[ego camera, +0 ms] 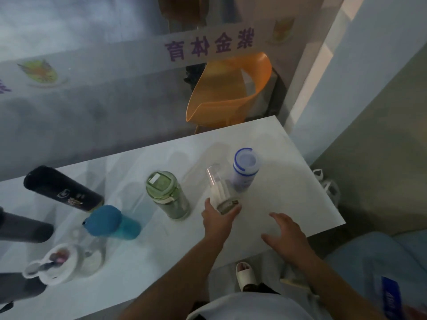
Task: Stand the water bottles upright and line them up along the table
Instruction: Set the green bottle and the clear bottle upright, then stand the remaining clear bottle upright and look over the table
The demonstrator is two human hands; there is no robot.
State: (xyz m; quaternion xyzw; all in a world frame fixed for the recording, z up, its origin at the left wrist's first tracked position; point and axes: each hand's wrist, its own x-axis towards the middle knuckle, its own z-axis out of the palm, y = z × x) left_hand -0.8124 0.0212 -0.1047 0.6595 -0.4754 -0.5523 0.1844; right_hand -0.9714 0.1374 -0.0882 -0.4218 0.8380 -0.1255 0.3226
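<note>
Clear bottle [219, 188]: on the bench [288, 181].
Left grip [218, 219]: holds its low end.
Right grip [286, 234]: fingers spread, just right of it.

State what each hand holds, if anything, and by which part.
The left hand grips the clear bottle by its near end. The right hand holds nothing, open above the table.

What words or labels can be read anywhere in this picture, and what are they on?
"紫金体育", purple, seen reversed, on the frosted band of the glass wall.
Logo and print on the black cylindrical bottle: too blurred to read.
White print on the blue tag: blurred.
Band on the clear glass bottle held by the left hand: too small to read.
</note>
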